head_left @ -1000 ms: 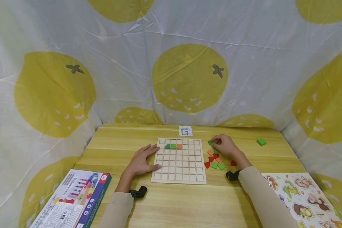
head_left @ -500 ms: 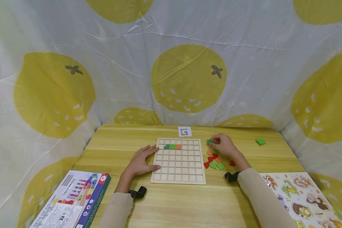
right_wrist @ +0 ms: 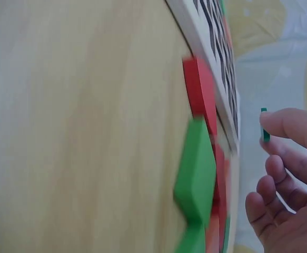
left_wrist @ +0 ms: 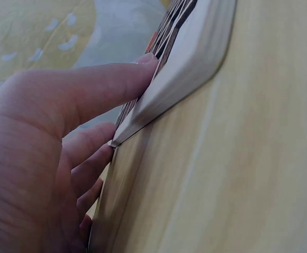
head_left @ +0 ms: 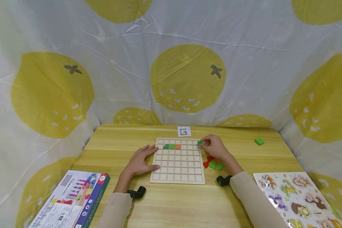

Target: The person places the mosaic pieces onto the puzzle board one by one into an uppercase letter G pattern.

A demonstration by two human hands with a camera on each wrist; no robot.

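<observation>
A wooden grid board lies flat on the table. In its second row sit a dark green rounded tile, a light green square tile and an orange square tile. My left hand rests at the board's left edge, fingers spread and thumb on the rim; the left wrist view shows the thumb touching it. My right hand pinches a dark green tile between thumb and forefinger, above the board's upper right corner.
Red and green tiles lie loose right of the board, partly under the right hand. A card with a letter G pattern lies behind the board. A green block is at far right, a box at left, an animal sticker sheet at right.
My right hand has lifted the dark green tile from beside the loose pile and moved left to the board's upper right corner. My left hand has stayed at the board's edge.
</observation>
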